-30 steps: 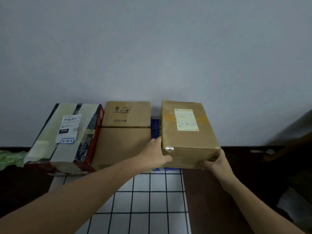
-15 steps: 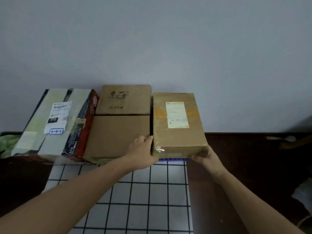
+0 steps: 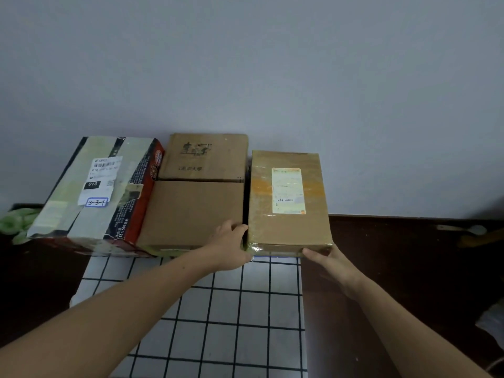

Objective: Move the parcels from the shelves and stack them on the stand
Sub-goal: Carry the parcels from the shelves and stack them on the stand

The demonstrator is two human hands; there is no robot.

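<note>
Lowered since a second ago, the tape-wrapped brown cardboard parcel (image 3: pixel 286 230) now lies flat and level rather than lifted. It sits on the blue plastic stand (image 3: pixel 268 259), only a thin strip of which shows under its near edge. A white-and-orange shipping label (image 3: pixel 287 190) is on its top and glossy film wrinkles at its corners.

The left hand (image 3: pixel 231 246) grips the near left corner, thumb up at the top edge, its fingers hidden. The right hand (image 3: pixel 327 264) grips the near right corner, thumb along the near edge, its fingers underneath, so I cannot tell their spread.

Just left across a narrow dark gap is a plain matte brown cardboard box (image 3: pixel 196 197) with dark print. A red-and-black carton banded in pale tape (image 3: pixel 95 192), tilted, touches that box.

In front is a white surface with a black grid (image 3: pixel 231 309), with dark brown floor (image 3: pixel 409 255) to either side and a plain grey wall (image 3: pixel 272 64) behind.
</note>
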